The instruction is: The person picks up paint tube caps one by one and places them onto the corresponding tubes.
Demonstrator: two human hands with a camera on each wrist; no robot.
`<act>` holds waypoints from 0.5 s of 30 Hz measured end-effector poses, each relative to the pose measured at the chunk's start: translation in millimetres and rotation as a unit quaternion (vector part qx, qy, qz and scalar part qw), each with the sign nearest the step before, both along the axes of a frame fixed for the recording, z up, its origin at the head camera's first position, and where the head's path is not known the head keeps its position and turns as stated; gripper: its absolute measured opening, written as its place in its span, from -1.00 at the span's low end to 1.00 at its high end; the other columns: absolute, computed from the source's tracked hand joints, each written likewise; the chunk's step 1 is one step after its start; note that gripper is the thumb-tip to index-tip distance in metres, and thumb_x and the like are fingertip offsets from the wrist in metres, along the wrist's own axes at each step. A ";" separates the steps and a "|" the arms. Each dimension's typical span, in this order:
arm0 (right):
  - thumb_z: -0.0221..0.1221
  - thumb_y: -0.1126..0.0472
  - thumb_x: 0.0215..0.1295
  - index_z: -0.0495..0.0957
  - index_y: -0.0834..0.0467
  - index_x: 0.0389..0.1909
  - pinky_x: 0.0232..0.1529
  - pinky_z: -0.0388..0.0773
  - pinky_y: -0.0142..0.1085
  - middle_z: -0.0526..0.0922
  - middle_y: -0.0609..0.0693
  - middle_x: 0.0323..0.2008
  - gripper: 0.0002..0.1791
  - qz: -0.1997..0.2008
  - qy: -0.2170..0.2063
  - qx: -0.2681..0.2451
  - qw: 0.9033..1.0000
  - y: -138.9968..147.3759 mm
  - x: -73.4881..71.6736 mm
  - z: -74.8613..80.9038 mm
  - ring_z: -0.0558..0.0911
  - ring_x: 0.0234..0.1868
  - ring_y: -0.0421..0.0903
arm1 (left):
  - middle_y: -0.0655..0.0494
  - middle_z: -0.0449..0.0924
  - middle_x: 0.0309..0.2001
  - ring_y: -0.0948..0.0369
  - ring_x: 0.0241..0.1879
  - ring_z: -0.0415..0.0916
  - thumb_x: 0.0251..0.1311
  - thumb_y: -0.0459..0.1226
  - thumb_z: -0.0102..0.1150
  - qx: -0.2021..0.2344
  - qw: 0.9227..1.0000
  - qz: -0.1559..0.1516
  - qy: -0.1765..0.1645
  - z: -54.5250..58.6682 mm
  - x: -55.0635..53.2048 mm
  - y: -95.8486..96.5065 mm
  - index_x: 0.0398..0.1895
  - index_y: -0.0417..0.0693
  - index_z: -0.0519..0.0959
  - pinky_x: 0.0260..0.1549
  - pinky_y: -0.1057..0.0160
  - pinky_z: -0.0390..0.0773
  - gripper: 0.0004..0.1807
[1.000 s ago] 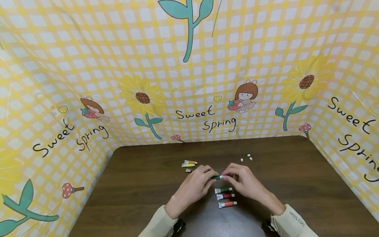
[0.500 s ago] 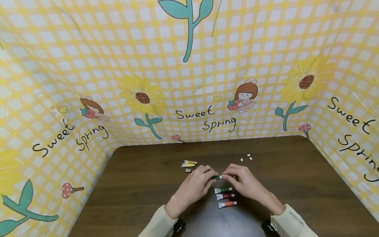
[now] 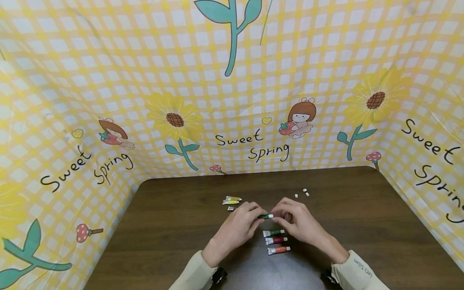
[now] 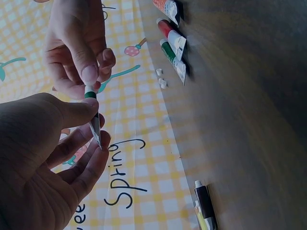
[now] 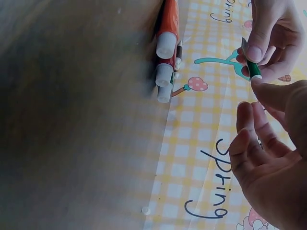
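My left hand [image 3: 237, 223] pinches a small green paint tube [image 3: 266, 216] between thumb and fingers, above the table. At the tube's right end, my right hand [image 3: 301, 221] holds the white cap [image 4: 89, 88] between thumb and fingertips. In the right wrist view the thumb hides part of this cap. Just below the hands lie a green paint tube [image 3: 276, 232], a dark red one [image 3: 277, 240] and an orange one [image 3: 280, 250], their white caps facing right.
Left of the hands lie an ochre tube [image 3: 233, 198], a yellow tube [image 3: 230, 202] and a dark tube [image 3: 231, 208], partly covered by my left hand. Three small white pieces [image 3: 307, 194] sit beyond my right hand. Checked cloth [image 3: 203, 149] walls in the brown table [image 3: 174, 225].
My right fingers have shifted slightly at the cap, and more of its white shows in the head view. The left hand and the tubes on the table stay put.
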State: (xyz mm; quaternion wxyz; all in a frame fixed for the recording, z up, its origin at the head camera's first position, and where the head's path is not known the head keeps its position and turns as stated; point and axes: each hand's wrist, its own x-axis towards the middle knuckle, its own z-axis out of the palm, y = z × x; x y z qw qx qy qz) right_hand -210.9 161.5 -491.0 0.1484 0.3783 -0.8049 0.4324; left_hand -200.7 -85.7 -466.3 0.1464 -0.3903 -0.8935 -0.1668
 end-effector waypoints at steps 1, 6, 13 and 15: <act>0.44 0.37 0.33 0.76 0.07 -0.12 -0.56 0.48 -0.45 0.67 -0.13 -0.21 -0.82 0.000 0.001 -0.003 1.000 -0.2 0.1 0.0 0.49 -0.46 -0.33 | 0.20 0.70 -0.01 0.25 -0.09 0.60 0.52 -0.23 0.27 0.000 1.000 0.000 0.000 0.0 0.0 0.1 0.06 0.06 0.74 -0.13 0.32 0.66 -0.83; 0.44 0.40 0.31 0.76 0.06 -0.15 -0.58 0.46 -0.45 0.66 -0.12 -0.22 -0.80 0.004 0.020 -0.013 1.000 -0.8 -0.2 -0.5 0.47 -0.46 -0.34 | 0.21 0.69 -0.02 0.25 -0.10 0.60 0.52 -0.24 0.28 0.001 1.000 0.000 0.000 -0.3 0.1 0.5 0.06 0.07 0.74 -0.13 0.32 0.66 -0.84; 0.44 0.42 0.30 0.76 0.07 -0.18 -0.57 0.47 -0.44 0.66 -0.12 -0.25 -0.80 0.005 0.026 -0.017 1.000 -1.0 -0.3 -1.0 0.48 -0.44 -0.35 | 0.22 0.69 -0.02 0.25 -0.09 0.60 0.52 -0.24 0.28 0.000 1.000 0.000 -0.002 -0.6 0.4 0.8 0.06 0.08 0.74 -0.11 0.31 0.66 -0.84; 0.44 0.42 0.30 0.76 0.07 -0.18 -0.58 0.48 -0.43 0.66 -0.11 -0.25 -0.80 0.006 0.027 -0.018 0.999 -1.0 -0.5 -1.4 0.49 -0.44 -0.35 | 0.22 0.69 -0.02 0.25 -0.09 0.60 0.52 -0.24 0.27 0.001 1.000 0.001 -0.003 -0.6 0.6 0.9 0.06 0.08 0.74 -0.11 0.31 0.66 -0.84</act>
